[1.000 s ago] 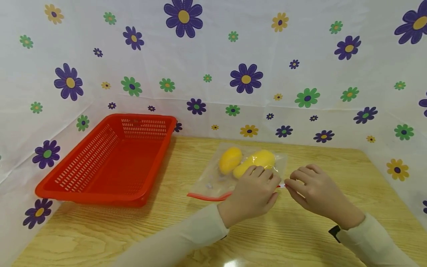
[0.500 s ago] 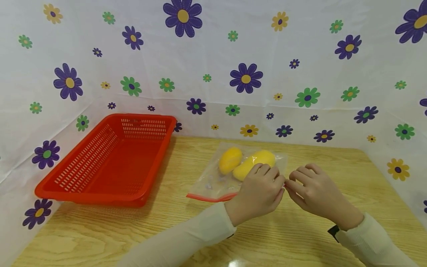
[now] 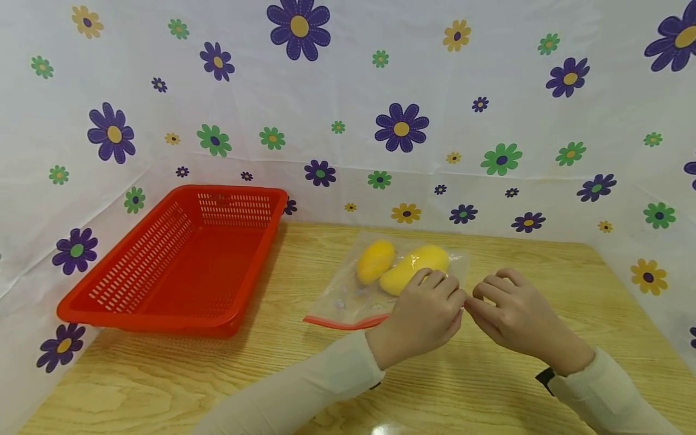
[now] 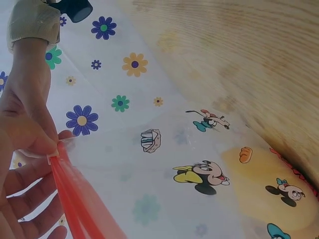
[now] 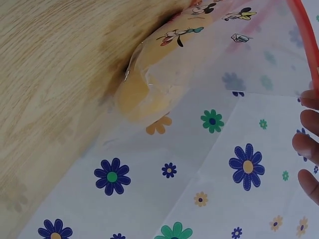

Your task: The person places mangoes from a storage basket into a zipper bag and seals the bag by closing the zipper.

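A clear zip bag (image 3: 348, 296) with a red closure strip (image 3: 337, 323) lies on the table, with two yellow mangoes, a smaller one (image 3: 375, 261) and a longer one (image 3: 415, 266), inside. My left hand (image 3: 421, 323) pinches the strip near its right end, partly covering it. In the left wrist view a small pale slider (image 4: 51, 158) shows at the fingertips. My right hand (image 3: 516, 314) pinches the bag's right corner, its fingertips touching or nearly touching the left ones. The right wrist view shows cartoon prints on the plastic and the strip (image 5: 305, 42) raised toward the fingers (image 5: 311, 144).
A red plastic basket (image 3: 236, 314) with slotted walls stands at the left of the wooden table (image 3: 261, 386). A white flower-patterned cloth (image 3: 348, 90) hangs behind the table and along both sides.
My left hand has slid right along the strip until it meets the right hand; the gap with the pale slider between them has closed. The right hand, bag and mangoes have hardly moved.
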### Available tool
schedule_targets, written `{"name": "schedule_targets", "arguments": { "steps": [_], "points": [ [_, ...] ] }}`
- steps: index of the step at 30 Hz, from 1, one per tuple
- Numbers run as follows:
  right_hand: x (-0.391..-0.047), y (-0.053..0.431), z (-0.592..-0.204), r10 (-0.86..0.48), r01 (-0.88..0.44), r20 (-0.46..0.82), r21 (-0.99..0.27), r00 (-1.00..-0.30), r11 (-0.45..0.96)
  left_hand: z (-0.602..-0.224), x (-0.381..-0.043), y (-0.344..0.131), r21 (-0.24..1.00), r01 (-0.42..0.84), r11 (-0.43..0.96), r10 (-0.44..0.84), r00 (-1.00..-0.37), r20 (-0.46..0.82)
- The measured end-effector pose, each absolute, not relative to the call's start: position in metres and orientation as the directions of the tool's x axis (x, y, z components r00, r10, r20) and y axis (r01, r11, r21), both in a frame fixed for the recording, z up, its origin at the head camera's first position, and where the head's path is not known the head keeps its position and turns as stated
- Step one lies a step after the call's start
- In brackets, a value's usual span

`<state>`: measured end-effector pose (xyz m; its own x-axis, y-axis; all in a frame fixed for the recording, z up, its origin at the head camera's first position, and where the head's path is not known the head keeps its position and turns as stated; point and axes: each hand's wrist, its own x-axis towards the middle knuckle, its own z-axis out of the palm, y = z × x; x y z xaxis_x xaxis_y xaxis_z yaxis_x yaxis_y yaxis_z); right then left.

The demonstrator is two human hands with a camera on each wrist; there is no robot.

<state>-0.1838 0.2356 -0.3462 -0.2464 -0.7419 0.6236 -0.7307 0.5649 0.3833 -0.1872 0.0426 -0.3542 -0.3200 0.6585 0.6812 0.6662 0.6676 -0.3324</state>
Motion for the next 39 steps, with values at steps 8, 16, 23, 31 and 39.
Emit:
{"name": "schedule_targets", "arguments": {
  "steps": [8,16,23,31,39],
  "points": [
    [-0.184,0.235,-0.347,-0.738,-0.749,0.649,0.394,-0.185,0.533,-0.353,-0.189,0.038,-0.38,0.676,0.632,0.696,-0.278,0.662],
    [-0.185,0.234,-0.348,-0.732,-0.758,0.664,0.397,-0.151,0.517,-0.352,-0.189,0.034,-0.411,0.662,0.627,0.711,-0.271,0.649],
    [-0.184,0.236,-0.348,-0.737,-0.754,0.655,0.396,-0.169,0.525,-0.353,-0.19,0.032,-0.408,0.656,0.635,0.7,-0.263,0.664],
    [-0.184,0.239,-0.348,-0.723,-0.754,0.665,0.376,-0.186,0.539,-0.355,-0.19,0.027,-0.407,0.642,0.65,0.687,-0.267,0.676],
    [-0.184,0.235,-0.346,-0.705,-0.755,0.674,0.34,-0.219,0.56,-0.354,-0.189,0.023,-0.393,0.652,0.649,0.69,-0.285,0.666]
  ]
}}
